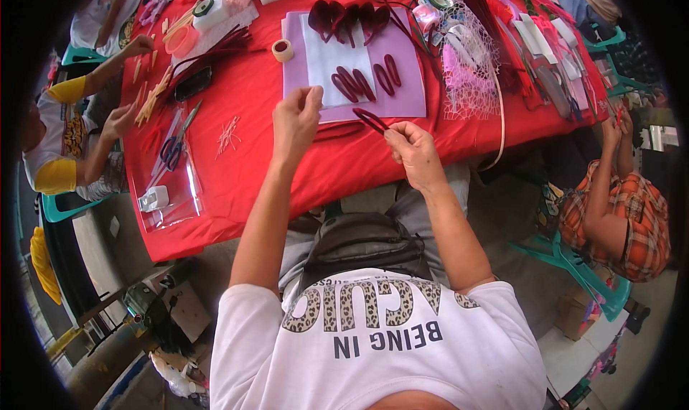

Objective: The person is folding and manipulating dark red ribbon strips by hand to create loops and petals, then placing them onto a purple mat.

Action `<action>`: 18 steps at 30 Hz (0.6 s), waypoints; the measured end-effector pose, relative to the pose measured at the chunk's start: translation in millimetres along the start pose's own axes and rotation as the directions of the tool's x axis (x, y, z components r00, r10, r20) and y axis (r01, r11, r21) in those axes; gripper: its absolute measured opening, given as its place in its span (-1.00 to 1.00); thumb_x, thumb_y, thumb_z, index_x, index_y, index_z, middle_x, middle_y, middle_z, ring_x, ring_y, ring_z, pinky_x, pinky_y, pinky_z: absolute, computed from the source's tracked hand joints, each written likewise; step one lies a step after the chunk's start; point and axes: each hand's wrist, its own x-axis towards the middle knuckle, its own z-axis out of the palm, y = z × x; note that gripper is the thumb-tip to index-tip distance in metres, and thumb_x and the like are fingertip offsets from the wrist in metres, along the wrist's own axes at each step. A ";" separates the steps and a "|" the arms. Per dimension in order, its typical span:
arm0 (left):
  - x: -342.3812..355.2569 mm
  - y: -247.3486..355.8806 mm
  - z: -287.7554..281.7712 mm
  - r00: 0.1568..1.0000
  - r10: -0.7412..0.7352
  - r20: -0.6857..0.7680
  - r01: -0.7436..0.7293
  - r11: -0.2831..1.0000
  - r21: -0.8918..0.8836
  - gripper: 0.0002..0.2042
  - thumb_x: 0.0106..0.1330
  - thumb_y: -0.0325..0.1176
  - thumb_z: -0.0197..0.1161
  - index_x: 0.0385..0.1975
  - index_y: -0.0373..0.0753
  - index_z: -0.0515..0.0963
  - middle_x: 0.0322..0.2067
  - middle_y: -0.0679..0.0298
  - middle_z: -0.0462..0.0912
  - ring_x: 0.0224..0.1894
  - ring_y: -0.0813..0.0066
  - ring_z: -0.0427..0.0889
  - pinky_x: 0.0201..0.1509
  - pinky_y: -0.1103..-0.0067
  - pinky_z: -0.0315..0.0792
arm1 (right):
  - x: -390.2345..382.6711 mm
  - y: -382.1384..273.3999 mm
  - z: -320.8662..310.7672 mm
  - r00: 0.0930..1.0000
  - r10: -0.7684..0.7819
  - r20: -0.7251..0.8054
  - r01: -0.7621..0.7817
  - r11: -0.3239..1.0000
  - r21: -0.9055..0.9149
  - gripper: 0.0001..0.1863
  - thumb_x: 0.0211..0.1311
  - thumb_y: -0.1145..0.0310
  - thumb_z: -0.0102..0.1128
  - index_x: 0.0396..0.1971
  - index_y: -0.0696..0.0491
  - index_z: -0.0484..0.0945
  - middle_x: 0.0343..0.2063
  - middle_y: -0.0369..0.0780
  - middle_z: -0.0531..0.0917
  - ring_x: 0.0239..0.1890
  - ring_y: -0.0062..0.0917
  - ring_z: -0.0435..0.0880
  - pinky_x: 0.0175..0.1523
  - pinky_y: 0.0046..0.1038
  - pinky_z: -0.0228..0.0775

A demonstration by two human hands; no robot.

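Note:
My right hand (pixel 416 151) pinches one end of a narrow loop of dark red pipe cleaner (pixel 369 120), which points up and left over the table's near edge. To its left, my left hand (pixel 298 115) is raised with the fingers pressed together; whatever they hold, if anything, is too small to make out. Just beyond both hands, several similar dark red loops (pixel 353 84) lie on a white sheet and a purple sheet (pixel 408 103). Heart-shaped dark red pipe cleaner pieces (pixel 349 21) rest at the sheets' far end. A loose dark red stem (pixel 337 131) lies near my left wrist.
A tape roll (pixel 283 50) stands on the red tablecloth (pixel 237 162). Scissors (pixel 172 150), a phone (pixel 194 84) and a clear plastic sleeve (pixel 171 194) lie left. White netting (pixel 470 65) and craft supplies sit right. People work on both sides.

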 end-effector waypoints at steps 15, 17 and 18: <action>61.5 -1.4 11.5 0.765 0.368 0.529 -0.644 0.409 0.647 -0.84 -0.03 -0.46 0.21 -0.40 -0.24 0.52 -0.35 0.18 0.52 -0.18 0.19 0.45 -0.13 0.40 0.37 | 7.4 -5.2 -19.1 0.989 -0.039 -0.139 0.059 0.989 0.138 -0.91 0.13 0.44 0.14 -0.40 0.13 0.46 -0.62 -0.41 0.44 -0.71 -0.85 0.24 -0.64 -0.75 0.01; 57.8 0.3 9.4 0.772 0.331 0.543 -0.635 0.411 0.654 -0.86 -0.03 -0.46 0.20 -0.43 -0.26 0.51 -0.38 0.16 0.52 -0.22 0.17 0.46 -0.16 0.38 0.37 | 8.6 -7.0 -15.5 0.988 -0.048 -0.145 0.069 0.987 0.144 -0.91 0.13 0.44 0.14 -0.40 0.13 0.47 -0.62 -0.41 0.44 -0.71 -0.85 0.25 -0.64 -0.75 0.02; 55.9 1.1 9.2 0.779 0.298 0.551 -0.625 0.435 0.649 -0.87 -0.03 -0.45 0.20 -0.44 -0.27 0.51 -0.40 0.15 0.52 -0.24 0.17 0.47 -0.17 0.37 0.37 | 9.6 -6.5 -13.8 0.988 -0.051 -0.146 0.073 0.986 0.149 -0.91 0.13 0.44 0.14 -0.40 0.13 0.47 -0.62 -0.41 0.45 -0.71 -0.85 0.25 -0.64 -0.75 0.02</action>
